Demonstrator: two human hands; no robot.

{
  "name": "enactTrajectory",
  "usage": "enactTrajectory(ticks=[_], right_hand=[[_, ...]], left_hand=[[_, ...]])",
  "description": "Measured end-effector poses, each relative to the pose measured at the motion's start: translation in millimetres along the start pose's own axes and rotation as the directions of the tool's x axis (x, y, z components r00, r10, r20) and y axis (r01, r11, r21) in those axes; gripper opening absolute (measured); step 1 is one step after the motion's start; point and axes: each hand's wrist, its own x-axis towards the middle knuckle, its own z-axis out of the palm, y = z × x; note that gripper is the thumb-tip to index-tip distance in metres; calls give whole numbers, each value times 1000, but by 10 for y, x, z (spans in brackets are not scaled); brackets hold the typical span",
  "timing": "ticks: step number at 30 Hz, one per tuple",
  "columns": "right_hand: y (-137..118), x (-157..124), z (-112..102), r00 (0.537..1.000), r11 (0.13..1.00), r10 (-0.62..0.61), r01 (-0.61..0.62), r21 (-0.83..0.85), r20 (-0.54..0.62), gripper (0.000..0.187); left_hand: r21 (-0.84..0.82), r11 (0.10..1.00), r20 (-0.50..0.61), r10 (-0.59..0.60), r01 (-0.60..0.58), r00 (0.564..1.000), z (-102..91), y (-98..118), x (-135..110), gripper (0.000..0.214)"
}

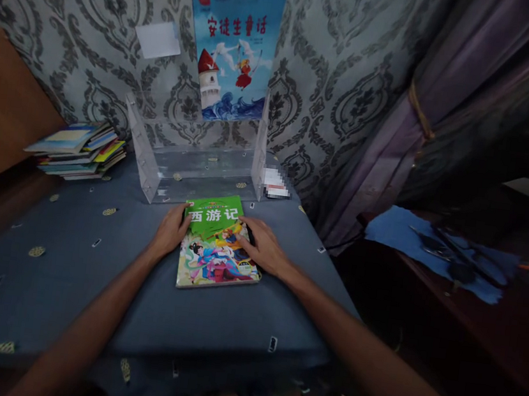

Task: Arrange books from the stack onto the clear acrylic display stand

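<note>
Taking the green book as the clock's centre, a stack of books (pixel 80 151) sits at ten o'clock on the table (pixel 107 256); at nine, the left hand (pixel 172 228) touches the book's side, though whether it is clamped there I cannot tell; a clear rack (pixel 145 154) stands near twelve; the green book (pixel 210 249) lies face up between both hands, below the rack; at three, the right hand (pixel 261 244) is spread, thumb apart from the fingers and resting on the cover; farther toward three lies a blue cloth (pixel 388 229).
</note>
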Motion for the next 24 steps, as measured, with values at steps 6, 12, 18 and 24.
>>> enactTrajectory(ticks=[6, 12, 18, 24], right_hand=[[-18, 1, -16, 1000, 1000, 31, -31, 0, -4, 45], [-74, 0, -50, 999, 999, 37, -37, -11, 22, 44], [-75, -6, -59, 997, 998, 53, -51, -27, 60, 48], [-76, -21, -52, 995, 998, 45, -42, -41, 88, 53]], left_hand=[[25, 1000, 2, 3, -3, 1000, -10, 53, 4, 37], [41, 999, 19, 23, -23, 1000, -35, 86, -2, 39], [-9, 1000, 40, 11, -10, 999, -49, 68, -7, 40], [-22, 1000, 60, -8, 9, 998, -62, 65, -17, 41]])
